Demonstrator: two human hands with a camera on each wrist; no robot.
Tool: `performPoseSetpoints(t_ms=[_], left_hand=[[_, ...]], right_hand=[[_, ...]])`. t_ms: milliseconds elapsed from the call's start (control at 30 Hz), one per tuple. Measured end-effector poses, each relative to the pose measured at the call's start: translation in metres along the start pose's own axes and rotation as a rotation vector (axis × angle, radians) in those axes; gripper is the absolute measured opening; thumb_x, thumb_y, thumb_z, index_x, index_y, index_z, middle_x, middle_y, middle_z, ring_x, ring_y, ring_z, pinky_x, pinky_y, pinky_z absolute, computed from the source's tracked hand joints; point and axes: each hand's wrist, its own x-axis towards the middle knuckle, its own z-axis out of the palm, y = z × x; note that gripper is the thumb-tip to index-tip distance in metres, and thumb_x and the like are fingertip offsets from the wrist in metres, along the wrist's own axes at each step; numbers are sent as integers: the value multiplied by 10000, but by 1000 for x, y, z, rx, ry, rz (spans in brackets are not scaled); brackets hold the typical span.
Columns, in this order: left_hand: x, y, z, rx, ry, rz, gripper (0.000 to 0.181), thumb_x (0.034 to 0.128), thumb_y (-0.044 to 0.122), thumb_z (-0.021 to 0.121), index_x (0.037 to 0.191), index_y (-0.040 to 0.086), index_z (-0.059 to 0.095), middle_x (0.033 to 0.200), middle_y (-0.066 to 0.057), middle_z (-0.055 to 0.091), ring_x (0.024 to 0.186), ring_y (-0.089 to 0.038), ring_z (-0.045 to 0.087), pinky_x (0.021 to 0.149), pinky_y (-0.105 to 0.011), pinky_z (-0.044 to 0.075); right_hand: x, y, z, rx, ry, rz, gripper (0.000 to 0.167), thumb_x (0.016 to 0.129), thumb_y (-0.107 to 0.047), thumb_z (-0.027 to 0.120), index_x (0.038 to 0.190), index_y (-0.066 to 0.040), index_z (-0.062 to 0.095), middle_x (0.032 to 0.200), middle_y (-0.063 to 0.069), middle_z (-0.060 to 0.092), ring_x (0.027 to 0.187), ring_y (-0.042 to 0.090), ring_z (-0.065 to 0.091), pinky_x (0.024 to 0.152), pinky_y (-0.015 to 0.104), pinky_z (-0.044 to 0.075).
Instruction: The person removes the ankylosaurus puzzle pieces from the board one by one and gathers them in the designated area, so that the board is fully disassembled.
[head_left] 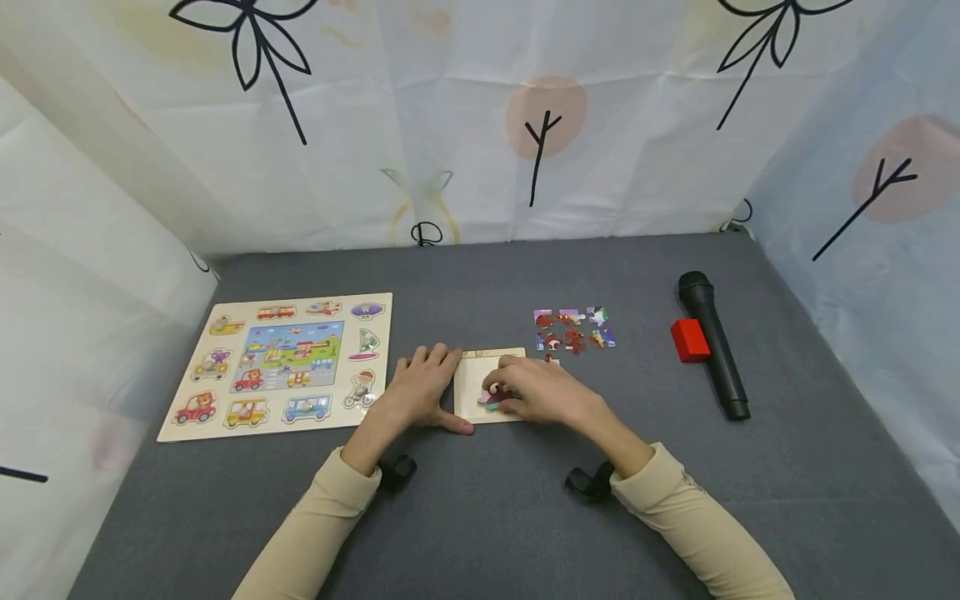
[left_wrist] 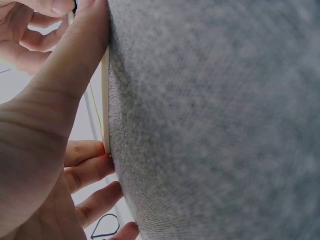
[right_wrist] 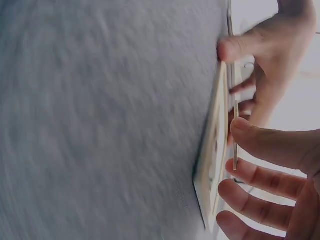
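A small pale wooden puzzle tray lies flat on the grey table. My left hand rests along the tray's left side, its fingers stretched toward the far corner and the thumb at the near one. Above the tray, my right hand pinches a thin jigsaw puzzle piece between thumb and fingertips. From the head view the piece shows colours, but its picture is partly covered by the fingers. The right wrist view has it edge-on, raised over the tray.
Several loose jigsaw pieces lie beyond the right hand, one partly hidden by it. To the left is a large wooden picture board with vehicle shapes. A black microphone and a red block touch at the right.
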Motion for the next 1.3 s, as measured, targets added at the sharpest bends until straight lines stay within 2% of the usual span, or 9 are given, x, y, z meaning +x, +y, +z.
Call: performPoseSetpoints(t_ms=[200, 467, 767, 900, 1100, 1300], left_hand=[[1, 0, 0, 18, -2, -1, 1150, 674, 674, 859, 1547, 88, 394, 1415, -145, 500, 1207, -347, 487, 979, -574, 434], [1, -1, 1, 12, 5, 6, 1154, 665, 663, 871, 1545, 86, 397, 1406, -145, 504, 1179, -337, 485, 974, -572, 432], [1, -1, 2, 10, 2, -1, 1161, 665, 666, 870, 1549, 82, 394, 1420, -150, 500, 1215, -348, 484, 999, -586, 429], [1, 0, 2, 1, -2, -4, 1163, 667, 664, 870, 1553, 83, 389, 1426, -152, 498, 1233, -354, 481, 1011, -589, 426], [1, -1, 1, -7, 0, -5, 1160, 661, 654, 878, 1545, 76, 397, 1413, -150, 506, 1242, -357, 484, 1019, -592, 422], [1, -1, 0, -8, 2, -2, 1152, 658, 652, 880, 1538, 80, 405, 1389, -145, 515, 1230, -353, 488, 1021, -594, 423]], right_hand=[[-10, 12, -17, 10, 16, 51, 270, 896, -153, 791, 1164, -151, 757, 994, 7, 656, 770, 100, 529, 645, 231, 428], [-31, 37, -32, -37, 76, 95, 287, 896, -121, 785, 1180, -116, 745, 1057, 39, 689, 910, 179, 631, 768, 326, 514], [-46, 60, -39, -64, 86, 218, 301, 900, -97, 774, 1197, -123, 740, 1138, 74, 687, 922, 197, 634, 746, 411, 533], [-49, 66, -40, -84, 70, 263, 287, 902, -89, 768, 1185, -124, 736, 1084, 65, 675, 888, 202, 614, 707, 390, 504], [-49, 71, -38, -89, 75, 261, 299, 893, -72, 770, 1188, -102, 736, 1027, 71, 668, 844, 184, 584, 677, 346, 474], [-49, 72, -34, -101, 75, 255, 309, 883, -67, 779, 1187, -94, 737, 1102, 107, 684, 897, 224, 611, 756, 456, 539]])
